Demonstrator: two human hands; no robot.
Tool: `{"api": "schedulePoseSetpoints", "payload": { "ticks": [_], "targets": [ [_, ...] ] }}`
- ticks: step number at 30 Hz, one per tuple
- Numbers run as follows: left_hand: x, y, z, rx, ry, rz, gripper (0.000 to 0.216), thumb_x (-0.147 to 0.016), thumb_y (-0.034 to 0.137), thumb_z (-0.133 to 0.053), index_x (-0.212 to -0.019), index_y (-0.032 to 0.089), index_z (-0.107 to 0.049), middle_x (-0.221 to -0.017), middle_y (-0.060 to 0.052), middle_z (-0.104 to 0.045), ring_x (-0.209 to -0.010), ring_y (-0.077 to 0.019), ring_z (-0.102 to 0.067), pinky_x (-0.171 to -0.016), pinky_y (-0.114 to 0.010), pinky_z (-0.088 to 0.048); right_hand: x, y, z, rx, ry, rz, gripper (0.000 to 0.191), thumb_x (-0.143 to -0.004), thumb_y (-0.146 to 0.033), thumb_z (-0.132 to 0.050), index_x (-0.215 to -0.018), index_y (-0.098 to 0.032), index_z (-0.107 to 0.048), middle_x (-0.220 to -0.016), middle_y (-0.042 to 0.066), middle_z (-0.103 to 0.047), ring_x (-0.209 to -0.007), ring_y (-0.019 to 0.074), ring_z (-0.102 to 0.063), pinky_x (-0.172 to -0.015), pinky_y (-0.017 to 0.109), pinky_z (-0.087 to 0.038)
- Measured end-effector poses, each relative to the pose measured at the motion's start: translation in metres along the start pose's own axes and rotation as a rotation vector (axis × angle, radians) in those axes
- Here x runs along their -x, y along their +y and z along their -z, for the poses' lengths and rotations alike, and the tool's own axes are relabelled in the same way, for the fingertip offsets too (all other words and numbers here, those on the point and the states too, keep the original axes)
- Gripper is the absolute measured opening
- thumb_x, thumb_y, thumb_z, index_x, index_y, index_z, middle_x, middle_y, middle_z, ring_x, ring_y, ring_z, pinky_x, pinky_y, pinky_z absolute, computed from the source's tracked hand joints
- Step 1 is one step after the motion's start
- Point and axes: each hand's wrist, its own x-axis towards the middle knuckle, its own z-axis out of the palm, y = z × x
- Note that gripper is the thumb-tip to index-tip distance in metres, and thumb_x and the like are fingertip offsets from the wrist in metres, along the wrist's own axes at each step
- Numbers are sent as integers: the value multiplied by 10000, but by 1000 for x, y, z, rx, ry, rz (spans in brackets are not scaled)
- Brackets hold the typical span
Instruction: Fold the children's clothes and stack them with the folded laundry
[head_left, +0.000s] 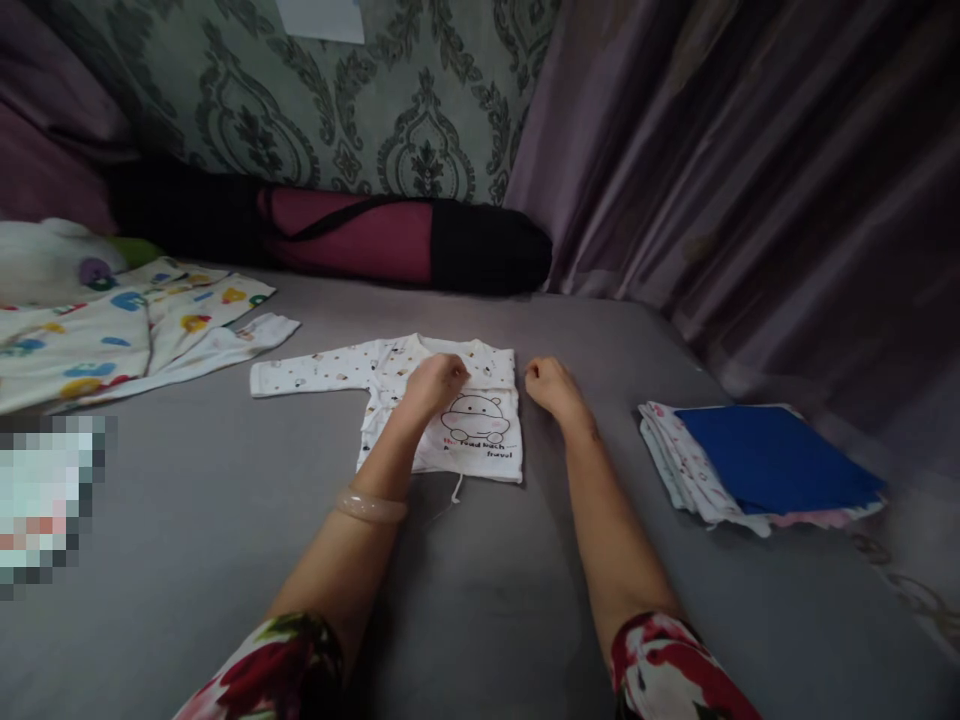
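A small white baby shirt (pixel 480 455) lies flat on the grey bed sheet, with a cartoon animal and lettering printed on its front. One sleeve is stretched out to the left; on the right the shirt ends in a straight edge, with no sleeve sticking out. My left hand (pixel 437 383) is over the upper middle of the shirt with its fingers curled closed; whatever they may grip is hidden. Just beyond the shirt's right edge is my right hand (pixel 553 388), closed and apart from the fabric, with nothing visible in it. A thin white tie string (pixel 457 488) trails from the shirt's lower edge.
A stack of folded clothes (pixel 772 455), blue on top, sits at the right. Patterned baby clothes (pixel 150 325) and a white plush toy (pixel 45 262) lie at the left. A long black and dark red bag (pixel 352 235) lines the wall. Purple curtains (pixel 645 150) hang at right.
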Motion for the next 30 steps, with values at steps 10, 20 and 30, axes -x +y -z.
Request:
{"api": "schedulePoseSetpoints", "payload": {
  "ticks": [10, 20, 30],
  "targets": [
    [-1, -32, 4, -59, 148, 157, 395, -841, 291, -591, -1230, 221, -611, -1021, -108, -572, -1057, -276, -548, -934, -375, -424, -24, -51, -49, 36, 123, 256, 631, -1000, -429, -244, -1464, -8, -325, -1555, 199, -272, -1458, 286, -176, -1170, 427, -132],
    [-2, -33, 7, 8, 183, 212, 440, -851, 290, -590, -1255, 118, -552, -1094, -153, -635, -1089, -276, -566, -898, -352, -445, -29, -48, -61, 92, 90, 163, 678, -995, -444, -225, -1483, 25, -269, -1566, 202, -238, -1459, 291, -162, -1175, 406, -105],
    [10, -50, 89, 63, 317, 346, 366, -852, 375, -569, -1130, 149, -646, -1039, -117, -703, -985, -246, -638, -848, -325, -462, -23, -77, -72, 54, 95, 130, 682, -990, -448, -231, -1492, 14, -243, -1573, 204, -211, -1464, 286, -144, -1176, 428, -76]
  ]
}}
